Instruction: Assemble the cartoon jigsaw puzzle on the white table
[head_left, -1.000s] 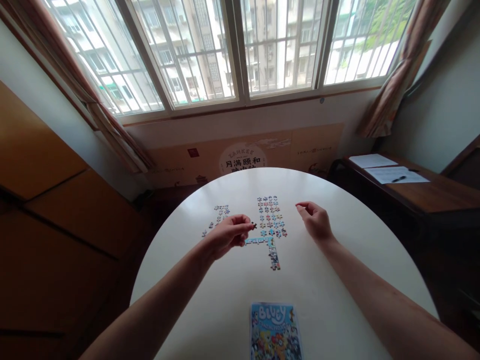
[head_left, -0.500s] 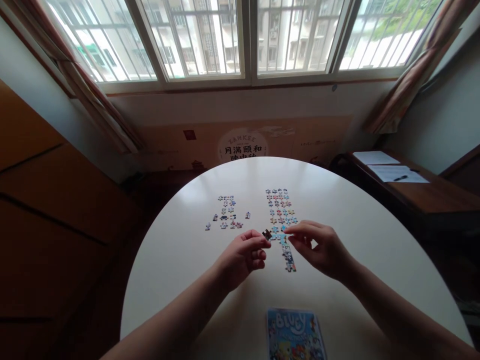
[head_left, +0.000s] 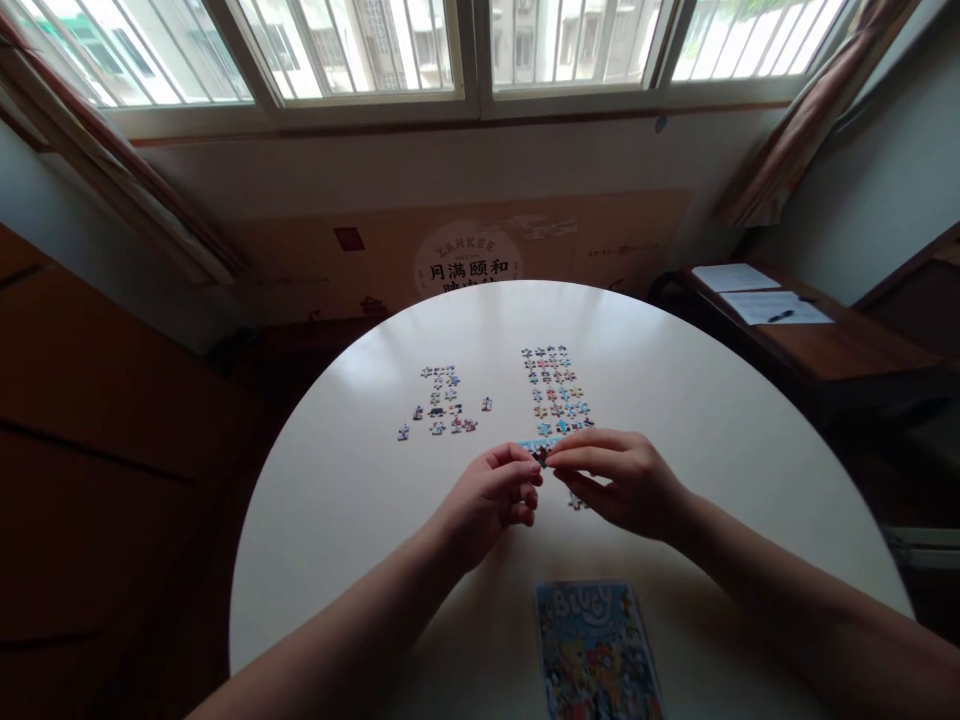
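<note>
My left hand (head_left: 487, 500) pinches a small dark jigsaw puzzle piece (head_left: 541, 455) between thumb and forefinger, just above the table. From the other side, the fingertips of my right hand (head_left: 634, 482) close on the same piece. Beyond the hands, loose puzzle pieces (head_left: 556, 378) lie in rows. A joined light-blue strip of puzzle (head_left: 529, 443) shows partly behind my fingers. Another patterned section (head_left: 576, 499) is mostly covered by my right hand. A looser group of pieces (head_left: 451, 410) is spread out farther left.
A blue "Bluey" puzzle box (head_left: 600, 650) lies near me on the round white table (head_left: 337, 520). Papers (head_left: 776, 307) with a pen rest on a brown side table (head_left: 847, 345) at the right. A barred window and curtains are behind.
My right hand has moved left to meet the piece in my left hand. The camera view has tipped down somewhat, so the window sits higher.
</note>
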